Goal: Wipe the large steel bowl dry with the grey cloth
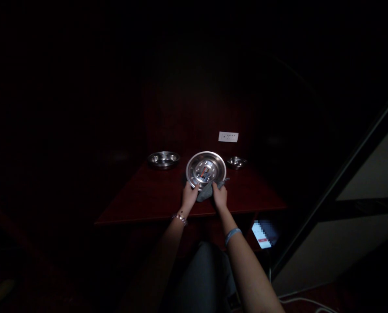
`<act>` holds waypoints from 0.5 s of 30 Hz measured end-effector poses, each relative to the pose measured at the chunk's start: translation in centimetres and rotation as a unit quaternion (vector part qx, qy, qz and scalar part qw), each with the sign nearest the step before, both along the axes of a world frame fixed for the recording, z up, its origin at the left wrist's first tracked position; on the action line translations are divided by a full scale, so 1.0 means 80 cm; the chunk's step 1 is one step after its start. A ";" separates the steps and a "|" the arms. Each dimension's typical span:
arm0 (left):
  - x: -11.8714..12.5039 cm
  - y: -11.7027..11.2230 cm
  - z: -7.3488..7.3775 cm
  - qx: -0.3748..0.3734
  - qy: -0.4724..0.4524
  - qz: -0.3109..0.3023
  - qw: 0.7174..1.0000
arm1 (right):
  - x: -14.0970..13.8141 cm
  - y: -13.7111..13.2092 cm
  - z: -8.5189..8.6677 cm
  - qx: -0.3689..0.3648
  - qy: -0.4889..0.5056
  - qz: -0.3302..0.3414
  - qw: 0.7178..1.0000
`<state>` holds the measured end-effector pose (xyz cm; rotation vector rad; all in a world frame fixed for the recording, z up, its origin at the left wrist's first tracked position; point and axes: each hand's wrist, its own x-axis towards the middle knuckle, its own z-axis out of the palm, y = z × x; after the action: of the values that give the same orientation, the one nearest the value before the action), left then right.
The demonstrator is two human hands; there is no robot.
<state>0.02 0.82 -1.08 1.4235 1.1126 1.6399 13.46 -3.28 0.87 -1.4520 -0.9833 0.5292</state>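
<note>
So the step in hand looks like a wipe-down: a metal basin [206, 167] is up over the middle of the tabletop [141, 202], short of the front edge, tipped so its inside faces the person. Left hand [189, 195] grips the near rim, thumb over the lip; right hand [220, 194] pinches a gray cloth [205, 192] against the rim on its side. Can't tell if the basin's underside touches wood. Another basin [164, 161] sits toward the back left corner, and a small bowl [237, 163] toward the back right. Imo the next move calls for a steady left grip while the cloth slides along the rim, 'cause slick metal could twist.
</note>
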 end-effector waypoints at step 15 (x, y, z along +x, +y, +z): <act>-0.001 -0.001 0.001 -0.005 0.021 -0.005 1.000 | 0.001 0.002 -0.003 0.007 -0.005 0.008 1.000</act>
<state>-0.03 0.76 -1.02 1.4606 1.1348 1.6022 13.58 -3.15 0.65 -1.4373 -1.0040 0.5265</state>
